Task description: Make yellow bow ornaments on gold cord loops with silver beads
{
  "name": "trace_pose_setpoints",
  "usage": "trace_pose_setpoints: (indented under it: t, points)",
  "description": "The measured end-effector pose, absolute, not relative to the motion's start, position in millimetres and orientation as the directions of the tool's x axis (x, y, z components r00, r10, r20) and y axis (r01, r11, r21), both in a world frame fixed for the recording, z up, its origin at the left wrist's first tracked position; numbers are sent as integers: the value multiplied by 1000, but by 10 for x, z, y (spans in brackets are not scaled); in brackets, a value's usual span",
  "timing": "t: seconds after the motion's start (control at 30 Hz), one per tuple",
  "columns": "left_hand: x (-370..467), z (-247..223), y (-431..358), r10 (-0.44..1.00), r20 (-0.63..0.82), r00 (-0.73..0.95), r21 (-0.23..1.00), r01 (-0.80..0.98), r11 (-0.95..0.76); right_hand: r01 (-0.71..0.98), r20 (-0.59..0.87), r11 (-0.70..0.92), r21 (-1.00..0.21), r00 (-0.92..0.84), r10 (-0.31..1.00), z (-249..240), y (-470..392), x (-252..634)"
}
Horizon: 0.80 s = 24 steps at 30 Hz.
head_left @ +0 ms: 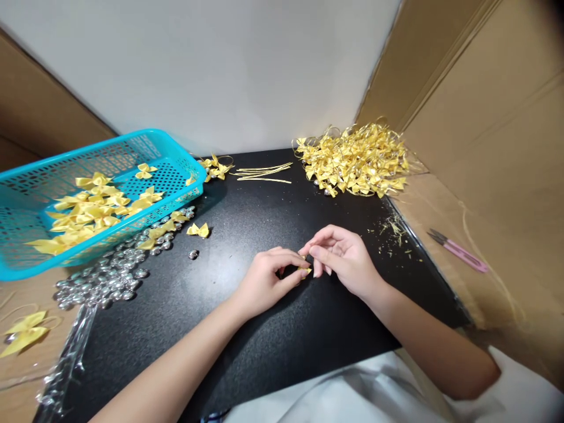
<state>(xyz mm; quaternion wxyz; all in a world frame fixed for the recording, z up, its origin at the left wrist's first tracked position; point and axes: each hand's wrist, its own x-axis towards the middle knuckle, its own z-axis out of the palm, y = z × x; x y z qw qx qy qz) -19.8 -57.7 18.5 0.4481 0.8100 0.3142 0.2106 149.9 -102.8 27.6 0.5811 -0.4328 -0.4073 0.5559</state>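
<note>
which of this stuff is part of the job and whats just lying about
Likely part of the job:
partly hidden yellow ribbon in the left hand
loose yellow bows in the turquoise basket
silver beads
gold cords
pile of corded bows
pink snips, set aside

Likely just lying about:
cord clippings
clear plastic film

Yellow ribbon (308, 271) – mostly hidden by left hand (264, 277) | teal basket (22, 268) – cut off, left edge

Shows black on worktop (249, 217), yellow on bows (355, 160) at its far-right corner. Has silver on beads (108, 275), turquoise on basket (174, 157).
</note>
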Motion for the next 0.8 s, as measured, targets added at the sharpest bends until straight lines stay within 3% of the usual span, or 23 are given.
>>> trace_pose_setpoints:
  t: [0.3, 0.63, 0.8]
  points:
    - [-209, 126, -568, 757, 1, 653, 873, 369, -320, -280, -9, 23, -960, 111, 994, 299, -1039, 1495]
    - [-217, 107, -562, 737, 13, 676, 856, 374, -358, -279, 49, 98, -955, 176, 983, 318, -1051, 1487]
    - [-219, 104, -582, 733, 42, 679, 841, 372, -392, -269, 69, 96, -958, 111, 992, 306, -1069, 1486]
